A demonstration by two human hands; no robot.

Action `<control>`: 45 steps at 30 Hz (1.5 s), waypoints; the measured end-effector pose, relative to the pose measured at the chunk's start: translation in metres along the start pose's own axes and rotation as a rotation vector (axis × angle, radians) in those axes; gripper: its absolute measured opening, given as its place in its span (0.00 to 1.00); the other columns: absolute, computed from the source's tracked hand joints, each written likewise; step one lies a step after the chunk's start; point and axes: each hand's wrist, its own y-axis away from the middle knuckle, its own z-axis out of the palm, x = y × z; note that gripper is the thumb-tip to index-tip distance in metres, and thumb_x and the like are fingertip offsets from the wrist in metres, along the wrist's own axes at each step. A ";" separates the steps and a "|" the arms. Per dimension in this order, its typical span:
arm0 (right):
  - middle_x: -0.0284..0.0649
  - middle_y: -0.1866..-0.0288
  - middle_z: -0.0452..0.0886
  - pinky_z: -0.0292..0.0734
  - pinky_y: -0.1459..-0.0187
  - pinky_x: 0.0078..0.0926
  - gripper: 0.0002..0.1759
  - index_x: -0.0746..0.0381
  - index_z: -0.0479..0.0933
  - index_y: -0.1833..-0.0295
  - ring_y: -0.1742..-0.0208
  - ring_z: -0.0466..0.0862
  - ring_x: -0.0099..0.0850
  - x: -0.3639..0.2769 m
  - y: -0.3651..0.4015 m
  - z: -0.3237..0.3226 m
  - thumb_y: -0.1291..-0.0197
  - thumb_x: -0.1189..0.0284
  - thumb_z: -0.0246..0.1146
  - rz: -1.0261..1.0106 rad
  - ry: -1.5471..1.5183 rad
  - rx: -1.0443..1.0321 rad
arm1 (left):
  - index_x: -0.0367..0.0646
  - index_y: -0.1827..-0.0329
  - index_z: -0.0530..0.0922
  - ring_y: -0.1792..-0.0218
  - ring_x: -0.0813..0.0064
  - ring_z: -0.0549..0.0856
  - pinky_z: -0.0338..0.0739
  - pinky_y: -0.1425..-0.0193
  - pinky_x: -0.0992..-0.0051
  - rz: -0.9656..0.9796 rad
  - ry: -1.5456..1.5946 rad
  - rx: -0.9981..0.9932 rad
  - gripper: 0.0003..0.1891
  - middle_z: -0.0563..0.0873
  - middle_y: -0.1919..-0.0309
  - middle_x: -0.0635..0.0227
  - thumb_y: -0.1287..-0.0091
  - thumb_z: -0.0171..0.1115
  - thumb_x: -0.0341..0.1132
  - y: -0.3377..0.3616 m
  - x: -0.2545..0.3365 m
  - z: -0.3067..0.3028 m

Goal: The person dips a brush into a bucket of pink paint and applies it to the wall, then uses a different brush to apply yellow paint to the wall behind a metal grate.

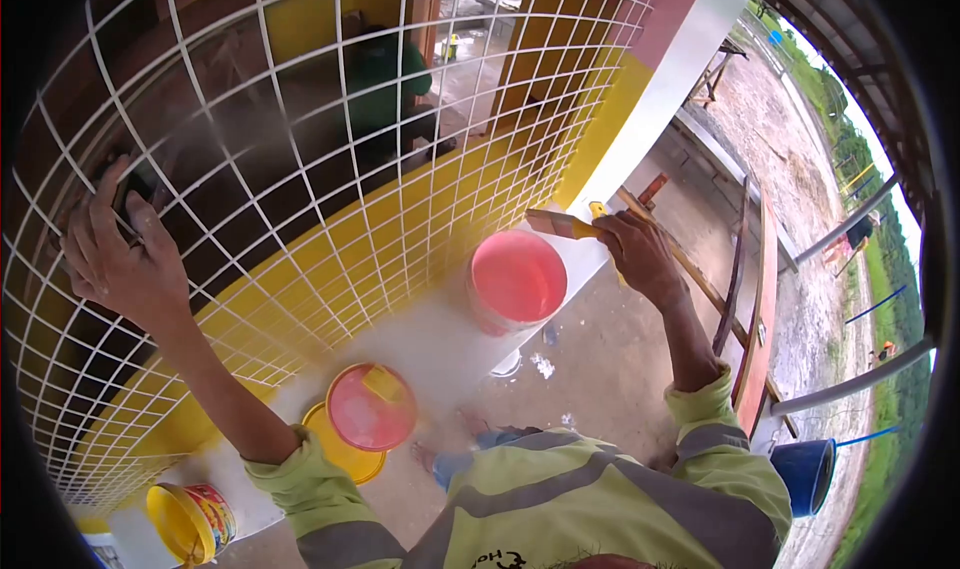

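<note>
My left hand (125, 254) is raised at the left with its fingers curled around the wires of a white wire grille (285, 134). In my right hand (640, 254) is a paintbrush (562, 225), its yellow handle in my fingers and its flat bristle end pointing left toward the grille. Just below the brush, a bucket with pink paint (517, 279) stands on the white ledge (425, 334). A round lid with pink paint (370, 409) lies lower on the ledge, with a yellow piece on it.
A yellow lid (345, 449) lies under the pink one. A yellow paint bucket (190, 522) stands at lower left. Wooden planks (690, 269) lean at the right, near a dark blue bucket (803, 477). Behind the grille is a person in green (385, 84).
</note>
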 end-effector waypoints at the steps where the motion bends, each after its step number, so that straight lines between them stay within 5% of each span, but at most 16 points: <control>1: 0.44 0.58 0.85 0.79 0.51 0.43 0.10 0.64 0.83 0.50 0.55 0.84 0.46 -0.006 -0.007 0.003 0.35 0.73 0.65 -0.004 0.026 -0.036 | 0.64 0.46 0.87 0.46 0.67 0.84 0.75 0.45 0.59 -0.003 -0.073 -0.039 0.15 0.88 0.52 0.76 0.33 0.58 0.41 0.004 -0.007 0.002; 7: 0.43 0.59 0.85 0.80 0.51 0.44 0.09 0.62 0.80 0.50 0.55 0.85 0.46 -0.025 -0.019 0.013 0.35 0.73 0.65 -0.059 0.157 -0.137 | 0.65 0.42 0.86 0.42 0.70 0.83 0.75 0.40 0.61 0.007 -0.042 -0.111 0.16 0.88 0.48 0.80 0.29 0.56 0.41 0.013 -0.025 0.008; 11: 0.43 0.59 0.84 0.81 0.53 0.45 0.08 0.61 0.80 0.52 0.55 0.85 0.46 -0.017 -0.019 0.015 0.34 0.73 0.64 -0.115 0.259 -0.147 | 0.53 0.39 0.85 0.41 0.65 0.85 0.74 0.33 0.66 0.096 0.164 -0.039 0.15 0.88 0.44 0.69 0.24 0.57 0.35 0.004 -0.022 0.006; 14: 0.43 0.59 0.83 0.80 0.53 0.45 0.07 0.60 0.80 0.52 0.55 0.85 0.46 -0.021 -0.027 0.010 0.33 0.72 0.63 -0.106 0.366 -0.227 | 0.49 0.38 0.84 0.39 0.61 0.84 0.73 0.32 0.66 -0.039 0.142 0.063 0.16 0.87 0.42 0.63 0.22 0.54 0.39 0.011 -0.006 0.009; 18: 0.41 0.66 0.83 0.81 0.57 0.44 0.03 0.59 0.79 0.64 0.59 0.86 0.43 -0.033 -0.036 0.018 0.41 0.78 0.60 -0.263 0.377 -0.242 | 0.45 0.36 0.81 0.36 0.58 0.82 0.70 0.29 0.66 -0.263 -0.012 -0.199 0.22 0.85 0.38 0.60 0.22 0.53 0.48 0.035 -0.012 0.012; 20: 0.41 0.65 0.84 0.79 0.56 0.43 0.05 0.58 0.82 0.56 0.59 0.87 0.43 -0.028 -0.043 0.033 0.35 0.73 0.63 -0.234 0.341 -0.380 | 0.46 0.33 0.80 0.34 0.57 0.81 0.69 0.28 0.66 -0.144 0.128 0.028 0.25 0.84 0.37 0.59 0.24 0.53 0.53 0.021 -0.007 0.012; 22: 0.42 0.65 0.85 0.81 0.56 0.42 0.06 0.57 0.82 0.58 0.58 0.88 0.42 -0.021 -0.047 0.058 0.41 0.76 0.64 -0.293 0.371 -0.420 | 0.49 0.34 0.80 0.40 0.61 0.80 0.68 0.31 0.62 0.081 0.012 -0.016 0.28 0.82 0.41 0.61 0.26 0.51 0.59 0.006 -0.008 0.001; 25: 0.41 0.66 0.86 0.81 0.56 0.42 0.07 0.57 0.82 0.60 0.59 0.88 0.40 -0.011 -0.053 0.097 0.45 0.75 0.68 -0.360 0.431 -0.473 | 0.49 0.42 0.82 0.55 0.70 0.79 0.69 0.40 0.56 0.122 0.027 -0.005 0.32 0.81 0.54 0.66 0.29 0.48 0.66 -0.001 0.011 -0.008; 28: 0.41 0.67 0.86 0.83 0.57 0.42 0.07 0.56 0.83 0.60 0.59 0.89 0.41 0.003 -0.058 0.138 0.46 0.74 0.68 -0.381 0.446 -0.566 | 0.48 0.39 0.81 0.49 0.65 0.79 0.69 0.36 0.61 0.090 0.114 -0.038 0.23 0.81 0.50 0.65 0.26 0.50 0.52 0.005 -0.014 0.005; 31: 0.42 0.64 0.89 0.85 0.56 0.41 0.11 0.56 0.85 0.62 0.59 0.90 0.40 0.004 -0.060 0.168 0.43 0.60 0.69 -0.320 0.465 -0.628 | 0.48 0.32 0.78 0.37 0.60 0.79 0.68 0.29 0.65 0.046 0.164 -0.084 0.23 0.82 0.38 0.62 0.22 0.50 0.48 0.014 -0.018 0.004; 33: 0.43 0.63 0.89 0.85 0.55 0.41 0.20 0.56 0.87 0.64 0.58 0.91 0.39 0.005 -0.061 0.183 0.45 0.50 0.72 -0.284 0.479 -0.668 | 0.47 0.36 0.79 0.46 0.64 0.79 0.69 0.35 0.64 0.153 0.199 -0.044 0.22 0.82 0.47 0.65 0.24 0.50 0.49 0.005 -0.024 0.009; 36: 0.40 0.63 0.89 0.86 0.57 0.43 0.06 0.54 0.84 0.59 0.58 0.90 0.40 0.006 -0.058 0.194 0.44 0.70 0.68 -0.337 0.459 -0.721 | 0.47 0.41 0.81 0.58 0.71 0.78 0.71 0.43 0.64 0.306 0.259 0.005 0.22 0.81 0.60 0.68 0.27 0.51 0.50 -0.006 -0.032 0.018; 40: 0.40 0.64 0.89 0.85 0.58 0.43 0.05 0.54 0.85 0.60 0.57 0.90 0.40 0.013 -0.054 0.209 0.42 0.69 0.67 -0.360 0.448 -0.736 | 0.46 0.38 0.79 0.57 0.70 0.79 0.71 0.44 0.64 0.320 0.265 -0.041 0.26 0.83 0.56 0.68 0.22 0.44 0.56 -0.006 -0.042 0.028; 45: 0.40 0.66 0.88 0.84 0.58 0.43 0.05 0.55 0.84 0.61 0.58 0.90 0.41 0.015 -0.053 0.193 0.41 0.70 0.65 -0.316 0.410 -0.725 | 0.47 0.32 0.77 0.41 0.63 0.78 0.69 0.33 0.62 0.116 0.101 -0.254 0.26 0.82 0.41 0.63 0.20 0.43 0.53 0.024 -0.058 0.007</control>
